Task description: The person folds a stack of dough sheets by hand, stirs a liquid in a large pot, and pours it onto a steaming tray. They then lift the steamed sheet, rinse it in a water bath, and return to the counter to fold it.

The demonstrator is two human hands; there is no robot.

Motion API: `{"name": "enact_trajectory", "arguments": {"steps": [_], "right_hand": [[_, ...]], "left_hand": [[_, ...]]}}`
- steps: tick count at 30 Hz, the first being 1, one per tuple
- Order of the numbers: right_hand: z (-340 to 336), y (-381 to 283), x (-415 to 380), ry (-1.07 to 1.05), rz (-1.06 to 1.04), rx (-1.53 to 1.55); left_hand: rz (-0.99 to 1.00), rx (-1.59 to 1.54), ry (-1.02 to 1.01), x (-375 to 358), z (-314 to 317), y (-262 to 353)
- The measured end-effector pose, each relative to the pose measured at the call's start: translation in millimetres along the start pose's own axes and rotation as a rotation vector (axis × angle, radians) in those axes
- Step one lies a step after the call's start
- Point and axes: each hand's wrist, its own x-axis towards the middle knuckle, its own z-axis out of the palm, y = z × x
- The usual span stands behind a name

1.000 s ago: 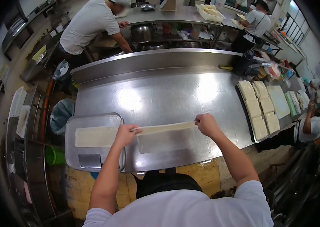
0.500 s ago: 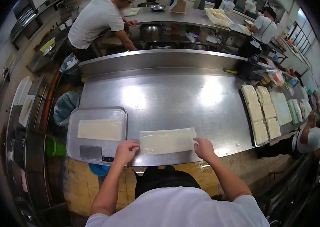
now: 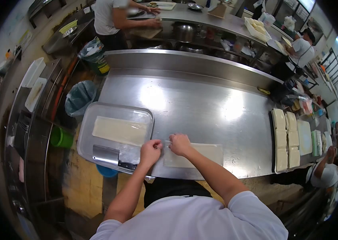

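Note:
A pale, flat rectangular sheet (image 3: 207,154), apparently under clear film, lies on the steel table in front of me. My right hand (image 3: 180,145) is over its left end, fingers curled in a pinch; what they grip, if anything, is too small to name. Just left of that end is my left hand (image 3: 151,152), its thumb and fingertips pressed together, their contents hidden. Beside it a metal tray (image 3: 84,134) bears a second pale sheet (image 3: 119,130) and a cleaver (image 3: 106,153) with a black handle.
Stacked pale slabs (image 3: 281,138) lie on a dark tray at the table's right end. A raised steel ledge (image 3: 193,60) runs along the back. Left of the table are lined bins (image 3: 80,98) and a green bucket (image 3: 61,137). Other people work behind and at right.
My right hand has crossed from the sheet's right end to its left end, close to my left hand. The camera view has turned, and the person across the ledge has straightened somewhat.

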Motion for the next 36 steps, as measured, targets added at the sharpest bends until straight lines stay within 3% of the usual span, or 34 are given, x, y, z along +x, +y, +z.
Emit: {"name": "enact_trajectory", "arguments": {"steps": [2,4,9,10,12,15,20,26,29,36], "right_hand": [[9.8,1.6,8.3,-0.018,-0.033,-0.062],[0.0,3.7,6.4,-0.067,-0.075,-0.066],[-15.9,20.0,-17.1,0.109,-0.242,0.116],[-16.2,24.3,-23.9,0.151,-0.262,0.173],[-26.2,26.9,-49.3,0.223,-0.151,0.284],[-38.9,35.0,-96.0,0.258,0.052,0.454],[-21.3,72.6,-188.7,0.309,0.303,0.618],[-11.8,90.5,-254.0,0.408,0.407,0.741],[-12.0,98.6,-278.0,0.458,0.426,0.753],[-0.1,134.5,-316.4,0.527,0.487,0.827]], "left_hand": [[-0.03,0.018,-0.074,2.4,5.0,2.0],[0.088,0.145,-0.051,2.2,14.8,0.0],[0.21,0.311,-0.213,3.9,29.8,-4.2],[0.16,0.278,-0.253,3.6,30.0,-1.8],[0.064,0.215,-0.336,2.4,31.6,5.0],[-0.012,0.034,-0.284,-10.3,40.6,6.4],[-0.01,0.294,-0.076,-29.2,59.9,21.7],[0.067,0.432,0.036,-36.2,78.0,28.3],[0.185,0.486,0.03,-43.5,71.5,64.8],[0.524,0.525,-0.023,-72.4,57.4,215.2]]}}
